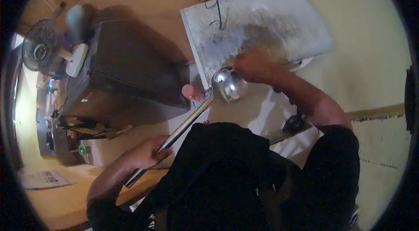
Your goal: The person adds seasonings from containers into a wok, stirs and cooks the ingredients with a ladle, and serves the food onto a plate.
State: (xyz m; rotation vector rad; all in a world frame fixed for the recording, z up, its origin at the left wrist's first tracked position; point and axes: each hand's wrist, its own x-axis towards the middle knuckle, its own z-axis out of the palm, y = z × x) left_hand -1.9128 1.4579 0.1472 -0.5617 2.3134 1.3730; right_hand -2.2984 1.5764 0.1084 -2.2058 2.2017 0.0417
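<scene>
My left hand (152, 152) is closed around the lower part of a long shiny metal handle. The handle slants up and away to a rounded, polished bowl, so the whole looks like a large metal ladle (230, 86). My right hand (253, 66) is curled beside the bowl's upper right rim, over the near edge of a white panel-like surface (305, 25). Its fingertips are blurred, and whatever they pinch cannot be made out. Dark specks and greyish smears cover much of the white surface. A thin dark cable (219, 8) hangs over its far part.
To the left stands a dark cabinet (131, 52), with a fan (40, 49) beyond it. A pink item (188, 91) is close to the handle, between the cabinet and the white surface. A pale wall (371, 56) rises on the right. Papers (43, 179) lie at lower left.
</scene>
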